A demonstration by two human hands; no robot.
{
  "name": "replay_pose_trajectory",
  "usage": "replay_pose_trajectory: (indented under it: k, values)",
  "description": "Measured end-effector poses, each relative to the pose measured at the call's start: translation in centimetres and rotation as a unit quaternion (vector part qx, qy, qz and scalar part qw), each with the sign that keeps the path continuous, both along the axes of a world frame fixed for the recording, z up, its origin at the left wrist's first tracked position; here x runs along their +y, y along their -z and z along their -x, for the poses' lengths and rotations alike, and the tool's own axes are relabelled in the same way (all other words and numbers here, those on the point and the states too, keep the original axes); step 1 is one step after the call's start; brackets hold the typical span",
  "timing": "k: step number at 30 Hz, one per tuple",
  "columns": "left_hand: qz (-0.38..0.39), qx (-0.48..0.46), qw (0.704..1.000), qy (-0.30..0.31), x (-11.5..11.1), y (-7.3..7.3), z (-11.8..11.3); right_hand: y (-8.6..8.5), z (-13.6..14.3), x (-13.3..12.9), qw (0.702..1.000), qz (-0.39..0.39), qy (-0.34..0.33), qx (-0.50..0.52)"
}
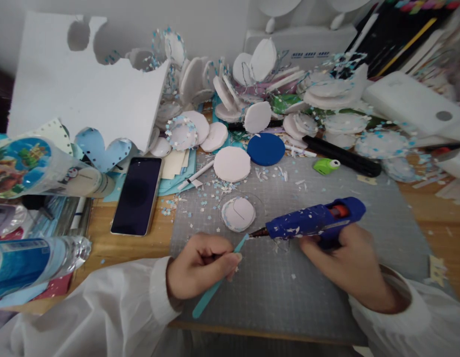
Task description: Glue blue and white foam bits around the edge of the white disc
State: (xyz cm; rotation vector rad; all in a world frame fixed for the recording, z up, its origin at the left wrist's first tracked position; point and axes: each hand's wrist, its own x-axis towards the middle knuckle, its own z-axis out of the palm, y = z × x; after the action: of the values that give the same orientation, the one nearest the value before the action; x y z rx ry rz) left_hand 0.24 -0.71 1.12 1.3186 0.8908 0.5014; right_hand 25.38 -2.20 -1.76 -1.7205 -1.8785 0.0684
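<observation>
My left hand (202, 267) is closed around a pair of teal tweezers (206, 301), pinching them between thumb and fingers. At their tip sits a tiny pale-blue piece, too small to make out fully. My right hand (351, 265) grips the handle of a blue hot glue gun (300, 221) speckled with small white bits. The gun's dark nozzle points left and meets, or nearly meets, the tweezer tip. Just beyond the tips, a small white disc (238, 214) edged with little blue and white pieces lies on the grey cutting mat (282, 297); a thin wire curves around it.
Behind are a plain white disc (231, 164), a blue disc (266, 148), a green craft punch (325, 166) and a black tool (343, 156). Many white discs crowd the back. A phone (136, 196), cup (25, 166) and bottle (32, 263) stand or lie left.
</observation>
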Motion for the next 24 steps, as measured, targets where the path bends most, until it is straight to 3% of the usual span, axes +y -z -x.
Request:
replay_pose_trajectory:
  k: [9, 24]
  values:
    - [0.006, 0.009, 1.0, -0.003, 0.11, -0.1, -0.04, -0.18, -0.01, -0.04, 1.0, 0.006, -0.01, -0.008]
    - [0.008, -0.003, 1.0, 0.002, 0.05, -0.04, 0.05, -0.92, -0.13, 0.03, 0.995, -0.057, -0.042, -0.076]
